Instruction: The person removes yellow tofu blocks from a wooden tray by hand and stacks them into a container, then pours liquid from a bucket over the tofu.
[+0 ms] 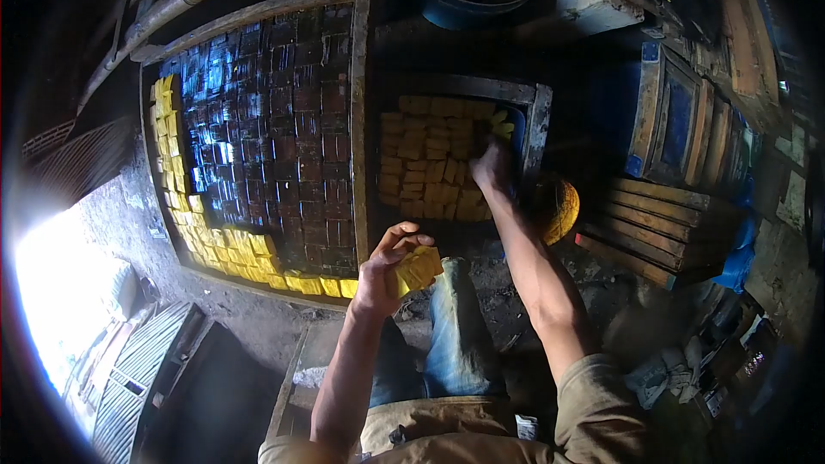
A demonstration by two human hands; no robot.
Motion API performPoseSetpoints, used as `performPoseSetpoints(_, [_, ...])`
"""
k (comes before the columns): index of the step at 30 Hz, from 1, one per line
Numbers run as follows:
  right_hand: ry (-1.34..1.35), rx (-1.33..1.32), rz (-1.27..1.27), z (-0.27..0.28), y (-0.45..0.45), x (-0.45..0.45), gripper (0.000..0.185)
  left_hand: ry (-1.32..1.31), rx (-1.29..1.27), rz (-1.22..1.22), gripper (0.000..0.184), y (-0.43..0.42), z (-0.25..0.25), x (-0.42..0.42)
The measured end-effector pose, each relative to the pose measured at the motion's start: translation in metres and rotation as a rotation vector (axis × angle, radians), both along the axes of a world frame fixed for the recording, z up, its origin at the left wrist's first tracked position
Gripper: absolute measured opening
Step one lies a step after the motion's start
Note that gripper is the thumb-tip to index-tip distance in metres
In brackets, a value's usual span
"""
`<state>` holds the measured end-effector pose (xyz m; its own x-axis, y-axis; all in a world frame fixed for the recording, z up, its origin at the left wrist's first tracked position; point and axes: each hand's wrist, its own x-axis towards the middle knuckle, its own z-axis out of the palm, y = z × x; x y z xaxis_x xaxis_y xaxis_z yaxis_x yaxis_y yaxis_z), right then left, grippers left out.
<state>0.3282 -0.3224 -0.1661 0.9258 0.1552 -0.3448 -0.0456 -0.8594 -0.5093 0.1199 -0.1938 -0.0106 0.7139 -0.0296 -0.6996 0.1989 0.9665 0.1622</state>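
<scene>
My left hand (382,272) is wrapped round several yellow blocks (418,268) below the frame of a dark woven tray (296,103). Rows of yellow blocks (241,251) lie along that tray's left and lower edges. To the right, a wooden-framed tray (538,133) holds many yellow blocks (430,150) in shadow. My right hand (492,163) reaches to the right side of these blocks; its fingers are dark, and what they hold, if anything, cannot be made out. Something bright yellow (502,126) shows just beyond its fingers.
A round yellow basket (563,210) stands right of my right forearm. Stacked wooden frames (653,228) are farther right. A blue tub (438,9) is at the top. Bamboo poles (172,4) cross the upper left. A corrugated sheet (142,378) lies lower left.
</scene>
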Motion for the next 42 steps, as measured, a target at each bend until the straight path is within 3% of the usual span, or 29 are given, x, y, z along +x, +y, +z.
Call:
performPoseSetpoints(5, [0.040,-0.028,0.102,0.014,0.015,0.003,0.038,-0.024,-0.015,0.009,0.045,0.004,0.003,0.001])
performPoseSetpoints(9, [0.081,-0.057,0.154,-0.025,-0.004,-0.006,0.039,-0.032,-0.021,0.014,0.045,0.003,0.004,0.002])
performPoseSetpoints(10, [0.077,-0.056,0.154,-0.007,-0.005,0.001,0.039,-0.036,-0.021,0.015,0.045,0.003,0.004,0.003])
performPoseSetpoints(12, [0.522,0.284,-0.108,0.034,-0.018,0.000,0.031,0.006,-0.028,0.035,0.042,0.001,0.005,0.005])
performPoseSetpoints(14, [0.130,0.533,0.038,0.049,-0.041,-0.042,0.026,0.019,0.048,0.025,0.041,-0.006,-0.007,0.008])
performPoseSetpoints(16, [0.584,0.641,-0.073,0.113,-0.047,-0.078,0.047,0.057,0.154,-0.042,0.041,-0.017,-0.007,0.018])
performPoseSetpoints(17, [0.792,0.831,-0.244,0.133,-0.047,-0.096,0.057,0.099,0.205,-0.069,0.047,-0.030,-0.008,0.026])
performPoseSetpoints(19, [0.965,1.216,-0.481,0.157,-0.049,-0.109,0.053,0.137,0.243,-0.010,0.055,-0.065,-0.007,0.039])
performPoseSetpoints(20, [0.966,1.219,-0.484,0.144,-0.065,-0.116,0.053,0.210,0.311,-0.119,0.064,-0.067,0.028,0.064])
performPoseSetpoints(21, [1.082,1.392,-0.536,0.118,-0.091,-0.120,0.051,0.153,0.399,-0.165,0.067,-0.083,0.016,0.062])
performPoseSetpoints(23, [1.256,1.683,-0.705,0.115,-0.113,-0.111,0.044,0.194,0.865,-0.559,0.072,-0.082,0.035,0.082])
performPoseSetpoints(24, [1.195,1.691,-0.679,0.115,-0.121,-0.108,0.045,0.124,0.932,-0.467,0.060,-0.087,0.028,0.082])
performPoseSetpoints(25, [1.139,1.699,-0.651,0.116,-0.129,-0.104,0.046,0.130,0.935,-0.466,0.060,-0.084,0.010,0.078])
performPoseSetpoints(27, [1.122,1.685,-0.748,0.132,-0.147,-0.101,0.047,-0.246,1.774,-0.931,0.040,-0.068,-0.027,0.075])
performPoseSetpoints(28, [1.093,1.671,-0.841,0.139,-0.154,-0.102,0.049,0.260,1.140,-0.529,0.029,-0.073,-0.010,0.109])
performPoseSetpoints(31, [0.965,1.683,-0.863,0.149,-0.175,-0.116,0.052,0.172,1.205,-0.457,0.030,-0.084,-0.084,0.137])
performPoseSetpoints(33, [0.913,1.651,-0.907,0.161,-0.184,-0.126,0.050,0.223,1.353,-0.797,0.032,-0.089,-0.108,0.161])
performPoseSetpoints(36, [0.881,1.692,-0.900,0.169,-0.190,-0.141,0.048,0.217,1.541,-0.962,0.035,-0.099,-0.151,0.168])
performPoseSetpoints(39, [0.893,1.707,-0.950,0.175,-0.193,-0.151,0.047,0.286,1.423,-1.175,0.036,-0.091,-0.120,0.189])
performPoseSetpoints(42, [0.872,1.730,-0.920,0.171,-0.191,-0.149,0.048,0.390,1.427,-1.293,0.034,-0.098,-0.136,0.200])
